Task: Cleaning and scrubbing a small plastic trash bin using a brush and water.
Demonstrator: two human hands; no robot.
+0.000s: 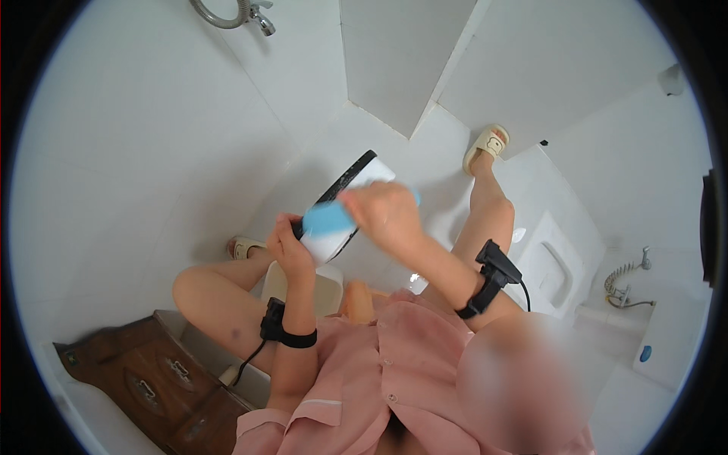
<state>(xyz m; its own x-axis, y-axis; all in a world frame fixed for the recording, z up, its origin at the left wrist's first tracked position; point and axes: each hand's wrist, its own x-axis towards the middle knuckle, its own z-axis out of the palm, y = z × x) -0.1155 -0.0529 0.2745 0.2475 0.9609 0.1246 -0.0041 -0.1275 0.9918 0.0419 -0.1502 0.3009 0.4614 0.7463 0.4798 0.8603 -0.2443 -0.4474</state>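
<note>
Before my body, my left hand is closed round the near end of a long white object with a black edge, shaped like a slipper or shoe. It is held up at a slant, its far end pointing away to the right. My right hand is wrapped round a light blue brush, smeared by motion. The brush's wide part lies across the white and black object, and a bit of blue shows past the other side of my fist. Its bristles are hidden.
A cream bucket stands between my legs. To the right are a squat toilet and a coiled spray hose. A brown cabinet is at lower left, a wall tap at the top. White walls surround the floor.
</note>
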